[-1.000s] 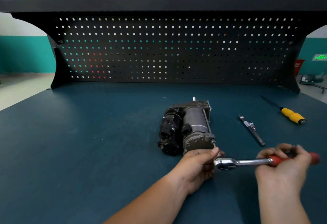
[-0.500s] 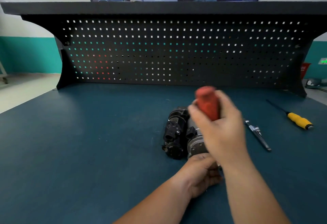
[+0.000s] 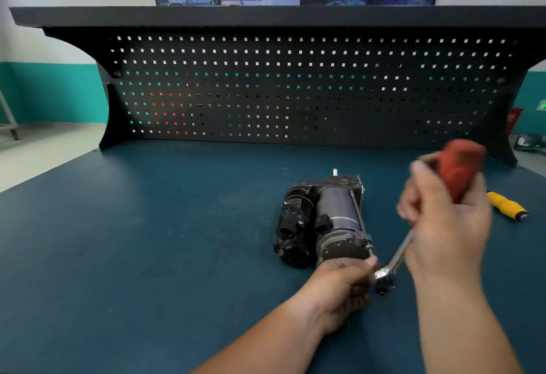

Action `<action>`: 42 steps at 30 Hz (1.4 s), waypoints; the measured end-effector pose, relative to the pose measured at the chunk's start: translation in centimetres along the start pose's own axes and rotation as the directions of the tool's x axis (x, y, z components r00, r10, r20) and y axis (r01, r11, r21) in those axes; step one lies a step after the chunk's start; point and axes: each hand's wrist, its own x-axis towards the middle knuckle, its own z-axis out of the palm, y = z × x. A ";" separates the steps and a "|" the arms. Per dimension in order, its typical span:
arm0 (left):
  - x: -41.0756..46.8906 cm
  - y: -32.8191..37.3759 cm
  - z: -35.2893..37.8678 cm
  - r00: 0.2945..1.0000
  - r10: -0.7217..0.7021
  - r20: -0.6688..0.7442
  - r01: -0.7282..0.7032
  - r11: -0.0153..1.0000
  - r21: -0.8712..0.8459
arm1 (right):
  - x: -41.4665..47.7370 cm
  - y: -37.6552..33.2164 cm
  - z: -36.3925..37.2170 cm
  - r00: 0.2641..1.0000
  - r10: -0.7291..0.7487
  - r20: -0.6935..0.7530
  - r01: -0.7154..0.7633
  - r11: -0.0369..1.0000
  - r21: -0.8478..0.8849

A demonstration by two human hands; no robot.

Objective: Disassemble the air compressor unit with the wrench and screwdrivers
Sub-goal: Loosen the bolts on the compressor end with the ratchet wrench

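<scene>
Air compressor [image 3: 322, 220] lying mid-desk [image 3: 147, 240], broad bare surface to its left. Ratchet wrench [image 3: 396, 258] at its near end: left hand [image 3: 339, 288] closed around the head, right hand [image 3: 443, 220] gripping the red handle. Yellow screwdriver [image 3: 506, 205] near right edge.

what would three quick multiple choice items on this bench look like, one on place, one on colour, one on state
1. Where does the yellow screwdriver lie?
A. right of the compressor
B. left of it
C. on top of it

2. What colour is the ratchet wrench handle?
A. blue
B. red
C. green

3. What is the right hand doing?
A. resting flat on the table
B. hanging empty
C. gripping the wrench handle

Answers: 1 A, it lies near the right edge; 2 B, red grip shows above the fingers; 3 C, fingers wrap the handle while the left hand steadies the wrench head.
</scene>
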 end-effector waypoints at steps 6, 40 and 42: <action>0.2 -0.2 0.2 1.000 0.007 0.024 -0.007 1.000 -0.020 | 1.2 0.9 -5.8 0.860 0.366 -0.355 -0.191 0.877 0.441; 0.1 -0.2 -0.2 0.996 -0.003 0.088 0.005 1.000 -0.021 | -0.5 0.1 0.2 0.991 -0.050 -0.120 0.049 0.999 -0.010; 0.0 -0.1 -0.1 0.995 -0.010 0.101 0.013 1.000 -0.024 | 0.5 0.1 -2.1 0.953 0.091 -0.289 -0.037 0.982 0.186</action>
